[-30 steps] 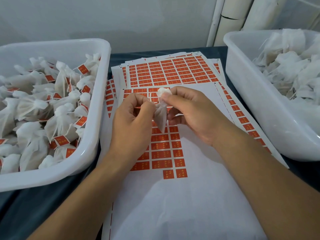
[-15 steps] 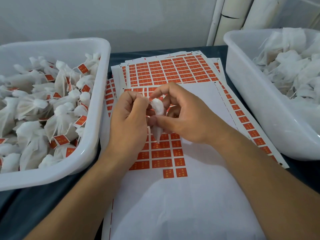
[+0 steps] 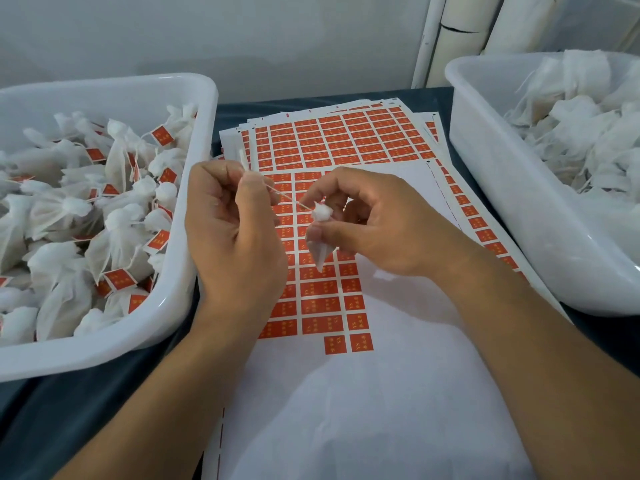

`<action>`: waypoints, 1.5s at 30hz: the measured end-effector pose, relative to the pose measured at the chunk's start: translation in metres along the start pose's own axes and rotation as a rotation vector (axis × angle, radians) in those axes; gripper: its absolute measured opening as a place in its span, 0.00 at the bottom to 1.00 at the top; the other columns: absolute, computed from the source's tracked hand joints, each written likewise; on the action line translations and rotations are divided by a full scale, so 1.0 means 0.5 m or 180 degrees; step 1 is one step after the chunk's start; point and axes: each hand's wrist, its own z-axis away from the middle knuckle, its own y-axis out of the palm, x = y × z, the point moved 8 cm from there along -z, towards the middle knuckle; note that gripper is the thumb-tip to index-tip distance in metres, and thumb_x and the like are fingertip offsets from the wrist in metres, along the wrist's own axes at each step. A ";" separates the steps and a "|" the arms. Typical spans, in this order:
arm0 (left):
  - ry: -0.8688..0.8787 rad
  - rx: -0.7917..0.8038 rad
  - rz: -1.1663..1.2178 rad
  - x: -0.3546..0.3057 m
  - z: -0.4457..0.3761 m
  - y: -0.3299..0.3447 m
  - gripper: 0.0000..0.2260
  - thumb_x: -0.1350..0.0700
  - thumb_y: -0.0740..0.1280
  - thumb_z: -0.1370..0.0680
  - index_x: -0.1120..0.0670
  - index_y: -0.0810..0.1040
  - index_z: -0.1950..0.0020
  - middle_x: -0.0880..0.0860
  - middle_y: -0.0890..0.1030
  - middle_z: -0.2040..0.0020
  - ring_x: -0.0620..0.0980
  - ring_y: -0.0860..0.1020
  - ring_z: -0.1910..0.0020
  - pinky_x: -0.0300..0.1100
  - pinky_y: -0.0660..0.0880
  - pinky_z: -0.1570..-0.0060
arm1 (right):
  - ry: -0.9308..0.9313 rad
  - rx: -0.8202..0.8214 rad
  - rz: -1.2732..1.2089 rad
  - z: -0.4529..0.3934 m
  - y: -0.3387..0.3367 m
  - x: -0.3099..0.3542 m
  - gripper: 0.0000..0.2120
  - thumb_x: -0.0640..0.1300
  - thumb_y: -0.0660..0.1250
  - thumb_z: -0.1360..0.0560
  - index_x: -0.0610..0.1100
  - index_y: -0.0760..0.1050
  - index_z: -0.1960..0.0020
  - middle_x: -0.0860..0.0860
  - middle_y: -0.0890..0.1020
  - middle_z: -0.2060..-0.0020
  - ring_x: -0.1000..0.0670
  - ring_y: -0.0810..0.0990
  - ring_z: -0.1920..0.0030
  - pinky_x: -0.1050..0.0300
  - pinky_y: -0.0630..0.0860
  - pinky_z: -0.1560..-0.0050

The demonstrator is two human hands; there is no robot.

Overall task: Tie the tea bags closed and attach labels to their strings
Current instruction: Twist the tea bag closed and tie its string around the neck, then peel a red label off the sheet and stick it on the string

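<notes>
A small white tea bag [image 3: 320,249] hangs from my right hand [image 3: 374,223], pinched at its gathered neck between thumb and forefinger. Its thin string [image 3: 287,197] runs taut up and left to my left hand [image 3: 228,226], whose fingers are closed on it; the string's loose end sticks up above that hand. Both hands hover over a sheet of orange labels [image 3: 322,296] lying on the table in the middle.
A white tub [image 3: 187,258] at the left holds several tied bags with orange labels. Another white tub [image 3: 512,216] at the right holds unlabelled white bags. More label sheets [image 3: 346,136] are stacked behind. White pipes stand at the back right.
My hands have drawn apart: the left hand has pulled the string out to the left until taut, and the bag's neck is now bunched tight in my right fingers.
</notes>
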 end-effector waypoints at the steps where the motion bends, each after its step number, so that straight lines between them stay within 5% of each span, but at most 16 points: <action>1: 0.0023 0.0020 -0.0002 -0.002 -0.001 0.000 0.06 0.53 0.60 0.19 0.45 0.71 0.55 0.48 0.80 0.60 0.40 0.78 0.63 0.31 0.76 0.61 | 0.0011 -0.0006 0.0020 0.000 0.000 -0.003 0.10 0.54 0.75 0.25 0.64 0.76 0.49 0.67 0.79 0.52 0.64 0.80 0.51 0.76 0.75 0.62; 7: -0.0583 0.0642 -0.0114 0.045 -0.003 0.033 0.07 0.51 0.61 0.16 0.47 0.76 0.52 0.44 0.82 0.58 0.40 0.81 0.59 0.29 0.77 0.60 | 0.0217 -0.0053 0.0500 -0.002 -0.012 -0.035 0.10 0.57 0.74 0.26 0.60 0.74 0.51 0.65 0.79 0.59 0.68 0.77 0.53 0.78 0.73 0.64; 11: -0.0665 0.0872 -0.0331 0.058 0.004 0.040 0.03 0.46 0.62 0.16 0.40 0.75 0.48 0.39 0.82 0.53 0.36 0.81 0.53 0.25 0.75 0.59 | 0.0380 -0.0056 0.0841 -0.005 -0.016 -0.054 0.12 0.60 0.73 0.25 0.60 0.71 0.51 0.66 0.78 0.59 0.74 0.74 0.53 0.73 0.70 0.66; 17: -0.0691 0.1653 -0.1401 0.078 0.058 0.014 0.08 0.45 0.67 0.19 0.33 0.70 0.45 0.25 0.74 0.49 0.21 0.73 0.49 0.20 0.67 0.74 | 0.0484 -0.0015 0.0968 -0.003 -0.017 -0.071 0.13 0.63 0.71 0.25 0.61 0.69 0.50 0.68 0.75 0.61 0.77 0.73 0.57 0.76 0.66 0.70; 19: -0.0532 0.1718 -0.1786 0.077 0.083 -0.015 0.06 0.43 0.67 0.20 0.33 0.71 0.46 0.28 0.75 0.49 0.23 0.73 0.49 0.21 0.68 0.75 | 0.0529 0.0024 0.0948 -0.005 -0.016 -0.076 0.14 0.64 0.70 0.25 0.61 0.69 0.46 0.68 0.75 0.62 0.73 0.77 0.59 0.76 0.66 0.72; 24: -0.0141 0.1967 -0.2769 0.050 0.126 -0.076 0.17 0.32 0.54 0.26 0.35 0.69 0.41 0.35 0.70 0.47 0.43 0.80 0.56 0.37 0.80 0.54 | 0.0631 0.0228 0.0834 -0.006 -0.015 -0.081 0.16 0.68 0.68 0.27 0.64 0.69 0.44 0.71 0.74 0.62 0.65 0.80 0.62 0.75 0.67 0.70; 26: -0.0132 0.2066 -0.3068 0.038 0.135 -0.093 0.22 0.31 0.52 0.26 0.37 0.68 0.37 0.38 0.67 0.44 0.45 0.78 0.55 0.42 0.80 0.51 | 0.0668 0.0364 0.0790 -0.003 -0.014 -0.083 0.17 0.69 0.69 0.28 0.65 0.70 0.45 0.71 0.76 0.63 0.70 0.79 0.61 0.75 0.67 0.69; 31: -0.0407 0.2287 -0.3548 0.025 0.159 -0.127 0.27 0.29 0.46 0.30 0.34 0.59 0.32 0.41 0.71 0.33 0.46 0.80 0.43 0.46 0.80 0.43 | 0.0824 0.0661 0.0737 0.004 -0.006 -0.097 0.20 0.70 0.73 0.32 0.66 0.71 0.46 0.70 0.76 0.55 0.59 0.81 0.57 0.72 0.72 0.66; 34: -0.0577 0.2373 -0.3644 0.016 0.161 -0.148 0.28 0.28 0.45 0.31 0.33 0.58 0.33 0.38 0.71 0.35 0.43 0.79 0.46 0.42 0.79 0.44 | 0.0889 0.0810 0.0700 0.005 0.001 -0.100 0.20 0.69 0.75 0.33 0.66 0.72 0.46 0.70 0.76 0.54 0.59 0.81 0.56 0.72 0.73 0.68; 38: -0.1065 0.2272 -0.2974 0.017 0.159 -0.173 0.23 0.27 0.53 0.34 0.34 0.67 0.44 0.33 0.74 0.46 0.38 0.79 0.55 0.31 0.74 0.58 | 0.0917 0.0982 0.0855 0.000 0.009 -0.094 0.23 0.69 0.75 0.33 0.66 0.71 0.43 0.70 0.75 0.54 0.58 0.80 0.57 0.71 0.73 0.67; 41: -0.1444 0.1912 -0.2157 0.030 0.163 -0.202 0.13 0.41 0.72 0.28 0.36 0.75 0.45 0.37 0.79 0.51 0.35 0.79 0.52 0.34 0.76 0.60 | 0.0907 0.1080 0.0862 0.001 0.014 -0.089 0.23 0.67 0.76 0.32 0.65 0.72 0.42 0.68 0.76 0.52 0.57 0.80 0.54 0.67 0.76 0.62; 45: -0.2215 0.1462 -0.0553 0.043 0.181 -0.210 0.21 0.58 0.79 0.32 0.41 0.80 0.44 0.44 0.86 0.49 0.46 0.86 0.53 0.36 0.82 0.60 | 0.0858 0.1101 0.0724 0.015 0.015 -0.083 0.20 0.61 0.77 0.30 0.64 0.74 0.41 0.64 0.80 0.48 0.56 0.82 0.51 0.66 0.78 0.58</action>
